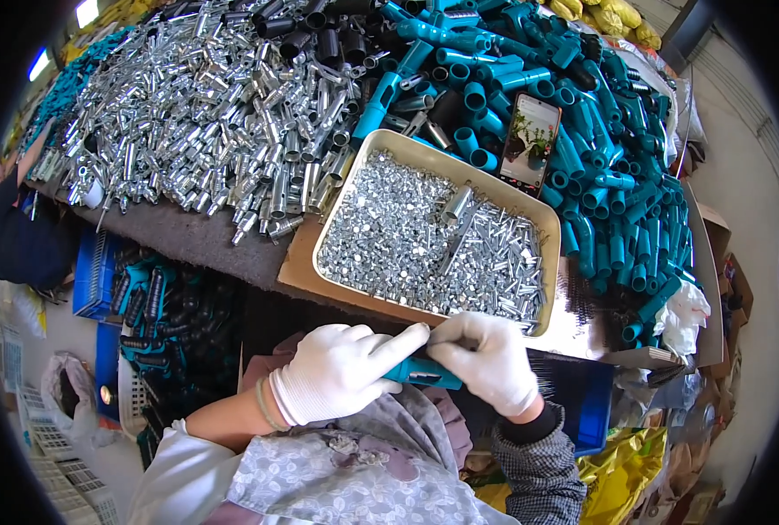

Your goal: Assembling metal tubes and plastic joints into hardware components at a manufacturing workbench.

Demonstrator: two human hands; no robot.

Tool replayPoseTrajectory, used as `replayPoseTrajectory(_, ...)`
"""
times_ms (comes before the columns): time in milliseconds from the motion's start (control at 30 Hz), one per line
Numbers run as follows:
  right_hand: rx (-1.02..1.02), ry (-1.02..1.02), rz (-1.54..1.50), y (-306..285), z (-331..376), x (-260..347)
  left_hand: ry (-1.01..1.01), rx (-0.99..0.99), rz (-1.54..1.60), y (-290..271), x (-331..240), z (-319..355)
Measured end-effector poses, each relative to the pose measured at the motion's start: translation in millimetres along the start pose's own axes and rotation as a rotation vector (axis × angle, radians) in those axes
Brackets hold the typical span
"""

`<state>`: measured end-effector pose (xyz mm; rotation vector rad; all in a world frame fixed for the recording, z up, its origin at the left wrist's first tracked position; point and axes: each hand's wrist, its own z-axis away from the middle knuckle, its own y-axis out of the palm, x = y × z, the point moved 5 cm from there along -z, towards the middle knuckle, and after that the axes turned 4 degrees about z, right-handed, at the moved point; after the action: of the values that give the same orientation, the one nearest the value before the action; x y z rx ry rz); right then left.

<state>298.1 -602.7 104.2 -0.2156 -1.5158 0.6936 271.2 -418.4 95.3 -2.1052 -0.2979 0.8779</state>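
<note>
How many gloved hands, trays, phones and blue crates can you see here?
White-gloved hands: 2, left hand and right hand, both on one teal tube
Metal tray of small silver parts: 1
Phone: 1
Blue crates: 2, one at the left and one at the right
Total: 6
</note>
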Motion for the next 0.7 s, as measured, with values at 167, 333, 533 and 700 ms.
replayPoseTrajectory(167,-0.013,-0.160,0.012,26.7,13.7,-6.0,0.032,0.016,-0.074,5.0,-0.9,2.0)
replayPoseTrajectory(333,-0.073,-0.423,0.169,29.3,27.7,0.5,0.046,-0.014,-0.089,6.3,3.7,5.3)
replayPoseTrajectory(533,-0.060,-0.566,0.592,34.6,40.3,10.8,-0.135,0.097,0.177,5.8,1.2,7.2)
replayPoseTrajectory(700,-0.060,-0.681,0.540,21.8,22.0,14.7,-0.304,0.093,0.314,9.0,7.0,8.6)
